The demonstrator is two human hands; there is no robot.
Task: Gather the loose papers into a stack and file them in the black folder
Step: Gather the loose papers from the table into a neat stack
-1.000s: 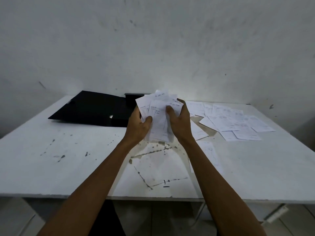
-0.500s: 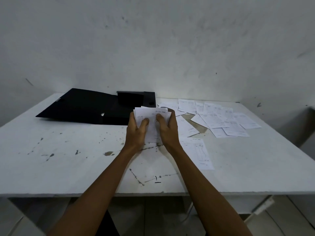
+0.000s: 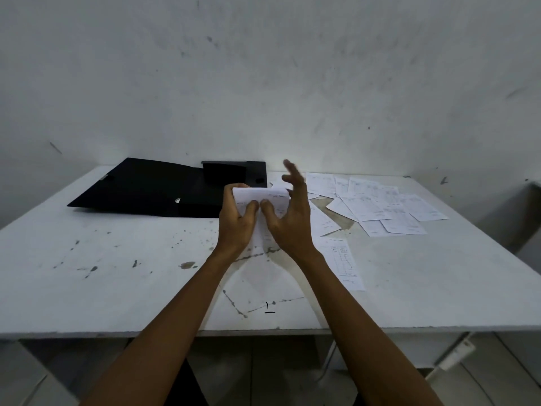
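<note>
A small stack of white papers [image 3: 263, 197] stands on edge on the table in front of me. My left hand [image 3: 235, 221] grips its left side, thumb across the front. My right hand [image 3: 288, 221] is at its right side with the thumb on the front sheet and the fingers spread and lifted off the back. The black folder [image 3: 146, 186] lies open at the back left, just behind the stack. Several loose papers [image 3: 380, 203] are scattered at the back right, and one more sheet [image 3: 344, 262] lies by my right wrist.
The white table [image 3: 87, 288] is stained and scratched, with its front edge close to me. A grey wall rises right behind it. A white bar shows under the table's right side.
The stack has come down from mid-air onto the table and its edges are squared. My right hand's fingers have opened off the back of the stack; the left still grips.
</note>
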